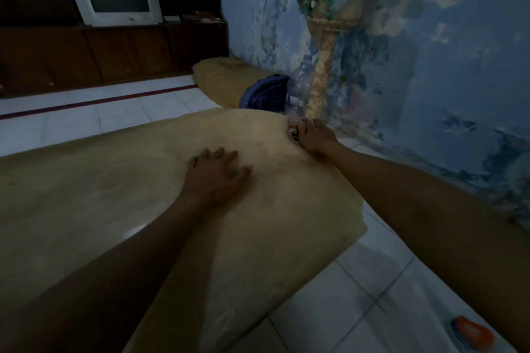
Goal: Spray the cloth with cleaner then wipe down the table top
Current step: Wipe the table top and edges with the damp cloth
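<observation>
Head view. The tan, smooth-topped low table (114, 195) fills the middle of the frame above a white tiled floor (358, 281). The left hand (218, 173) lies flat, fingers spread, palm down on the table top toward its far right corner, holding nothing. The right hand (314, 136) is curled at the far right corner, fingers closed round a small pale cloth (294, 125) bunched at the edge; how much cloth is gripped cannot be told. An orange-capped item, possibly the cleaner (469, 332), lies on the floor off the near right edge. Judged step: wiping at the far corner, the left hand bracing. The next move probably calls for drawing the cloth along the unwiped surface toward the near edge.
</observation>
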